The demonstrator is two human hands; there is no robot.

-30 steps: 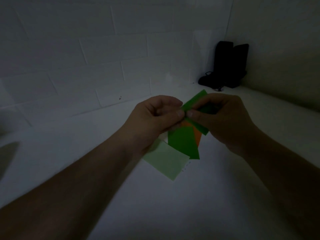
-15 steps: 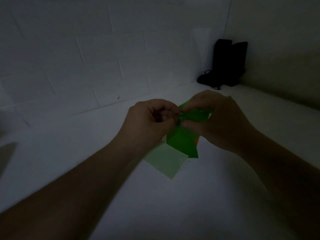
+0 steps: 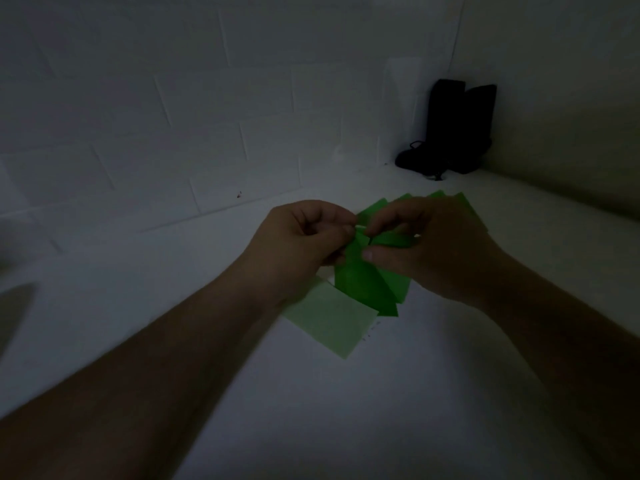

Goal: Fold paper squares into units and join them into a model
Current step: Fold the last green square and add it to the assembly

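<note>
In the dim head view, both hands meet above a white table. My left hand point(image 3: 299, 244) pinches the left end of a dark green folded paper piece point(image 3: 360, 275) between thumb and fingers. My right hand point(image 3: 426, 247) grips the same green paper from the right, thumb in front and fingers curled over its top. Green corners point(image 3: 460, 199) stick out behind the right hand. A pale green paper square point(image 3: 329, 320) lies flat on the table just below the hands.
A black object with a cord point(image 3: 450, 129) stands in the far right corner against the white brick wall point(image 3: 173, 98). A dark shape point(image 3: 14, 306) shows at the left edge. The white table point(image 3: 381, 410) spreads toward me.
The right hand has turned and pressed the green paper down and flatter; the orange paper seen a second ago is now hidden. The left hand stays pinching at nearly the same spot.
</note>
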